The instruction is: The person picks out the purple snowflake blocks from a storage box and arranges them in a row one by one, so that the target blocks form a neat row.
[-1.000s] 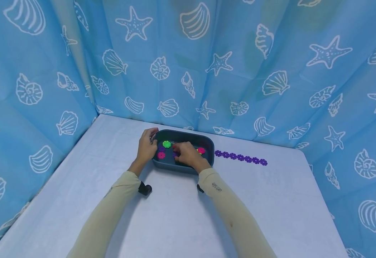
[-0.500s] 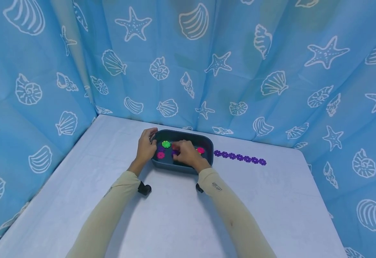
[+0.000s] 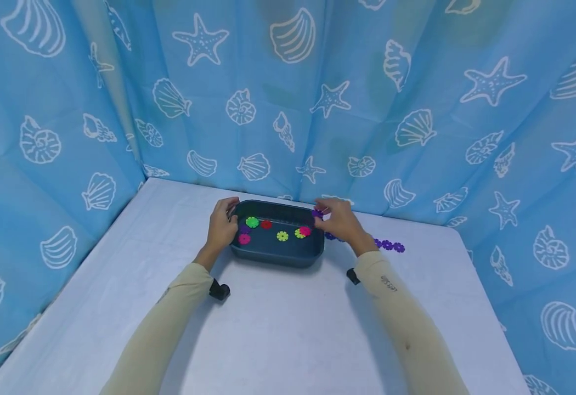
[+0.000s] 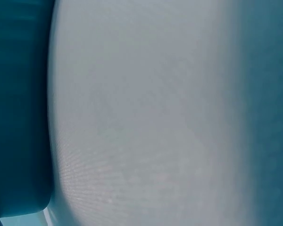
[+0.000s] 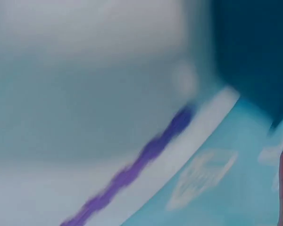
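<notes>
The right hand (image 3: 343,221) pinches a scalloped purple disc (image 3: 317,213) at the right rim of a smooth, round-cornered bin (image 3: 273,254); the left hand (image 3: 221,226), fingers bent, grips its opposite end. Similar discs (image 3: 388,244) line the cloth-covered counter (image 3: 273,329).

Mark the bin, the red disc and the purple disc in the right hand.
Bin (image 3: 274,258), head view: front outer wall.
Red disc (image 3: 266,225), head view: middle of its face.
Purple disc (image 3: 317,213), head view: middle of the part showing.

Smooth plastic tub (image 3: 273,255) (matt tablecloth (image 3: 278,323))
</notes>
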`<state>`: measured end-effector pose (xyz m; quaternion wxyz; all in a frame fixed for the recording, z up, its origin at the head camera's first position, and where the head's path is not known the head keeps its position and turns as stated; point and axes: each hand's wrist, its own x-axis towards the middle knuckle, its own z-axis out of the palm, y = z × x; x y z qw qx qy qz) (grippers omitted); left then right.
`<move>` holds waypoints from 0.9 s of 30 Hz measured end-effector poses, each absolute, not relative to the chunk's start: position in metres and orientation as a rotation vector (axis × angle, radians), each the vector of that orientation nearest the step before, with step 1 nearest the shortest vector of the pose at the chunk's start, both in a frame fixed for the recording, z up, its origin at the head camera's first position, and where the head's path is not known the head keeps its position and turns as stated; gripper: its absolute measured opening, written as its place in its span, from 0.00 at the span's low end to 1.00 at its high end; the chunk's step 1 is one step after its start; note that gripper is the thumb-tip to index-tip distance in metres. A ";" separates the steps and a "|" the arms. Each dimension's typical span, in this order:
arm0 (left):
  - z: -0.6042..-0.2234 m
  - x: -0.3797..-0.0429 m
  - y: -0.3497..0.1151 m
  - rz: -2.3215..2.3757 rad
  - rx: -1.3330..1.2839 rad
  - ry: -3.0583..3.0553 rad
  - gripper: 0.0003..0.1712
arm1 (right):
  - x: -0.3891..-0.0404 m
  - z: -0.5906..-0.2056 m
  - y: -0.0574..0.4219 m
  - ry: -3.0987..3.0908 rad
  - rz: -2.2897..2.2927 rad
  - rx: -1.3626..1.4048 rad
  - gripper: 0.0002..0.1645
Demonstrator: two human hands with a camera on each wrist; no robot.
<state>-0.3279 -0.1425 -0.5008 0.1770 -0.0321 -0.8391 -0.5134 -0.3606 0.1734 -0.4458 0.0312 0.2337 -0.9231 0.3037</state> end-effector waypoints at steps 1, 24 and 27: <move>-0.501 -0.328 -0.142 -1.455 -0.093 -2.374 0.26 | -0.360 -0.444 0.187 -2.870 0.941 0.651 0.35; -0.502 -0.329 -0.143 -1.480 -0.118 -2.360 0.26 | -0.334 -0.492 0.396 -3.143 0.805 -0.133 0.41; -0.502 -0.329 -0.142 -1.474 -0.119 -2.361 0.26 | -0.331 -0.497 0.399 -3.123 0.786 -0.152 0.40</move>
